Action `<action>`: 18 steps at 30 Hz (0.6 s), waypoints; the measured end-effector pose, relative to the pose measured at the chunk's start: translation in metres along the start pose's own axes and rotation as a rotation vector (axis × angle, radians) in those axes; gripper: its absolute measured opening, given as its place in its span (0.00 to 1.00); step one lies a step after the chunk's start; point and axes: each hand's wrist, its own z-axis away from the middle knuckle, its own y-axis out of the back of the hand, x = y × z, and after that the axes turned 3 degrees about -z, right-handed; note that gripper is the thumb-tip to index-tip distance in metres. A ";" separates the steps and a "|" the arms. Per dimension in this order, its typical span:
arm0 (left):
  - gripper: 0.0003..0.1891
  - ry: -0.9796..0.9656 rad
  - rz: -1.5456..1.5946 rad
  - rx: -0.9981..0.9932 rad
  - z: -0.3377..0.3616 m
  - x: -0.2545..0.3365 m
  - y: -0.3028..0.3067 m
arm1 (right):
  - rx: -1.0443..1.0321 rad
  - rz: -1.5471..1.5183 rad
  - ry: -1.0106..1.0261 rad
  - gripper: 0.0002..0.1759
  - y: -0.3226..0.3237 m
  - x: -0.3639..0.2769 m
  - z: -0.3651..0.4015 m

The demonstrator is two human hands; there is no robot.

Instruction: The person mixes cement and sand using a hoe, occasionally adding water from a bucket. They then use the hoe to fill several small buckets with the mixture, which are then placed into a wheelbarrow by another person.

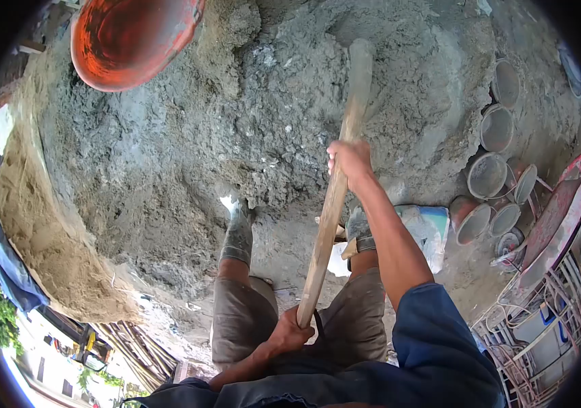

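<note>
Your left hand (290, 333) wraps its fingers around the long round wooden handle (335, 197); your right hand (350, 162) clenches it farther, over lumpy grey mortar (168, 156).

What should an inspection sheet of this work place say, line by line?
Surface: ground under a wet grey mortar heap; a sand heap lies at its edge.
Job's things: wooden handle, far end buried in the mortar; the tool head is hidden.
Clutter: orange pan; grey-caked buckets in a row; white-blue sack.
Hands: right hand grips the handle partway up; left hand grips its near end.
Cables: nothing seen.
Surroundings: blue tarp; metal frames; mortar-smeared boots.
</note>
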 end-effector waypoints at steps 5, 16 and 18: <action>0.12 -0.296 -0.008 -0.007 0.032 -0.056 -0.035 | 0.007 0.051 0.071 0.06 0.017 -0.013 0.096; 0.19 -0.512 0.226 0.357 -0.178 0.061 -0.069 | -0.259 0.142 0.251 0.03 -0.016 -0.111 -0.101; 0.09 -0.429 0.368 0.267 -0.121 0.083 -0.133 | -0.261 0.344 0.106 0.03 0.015 -0.073 -0.088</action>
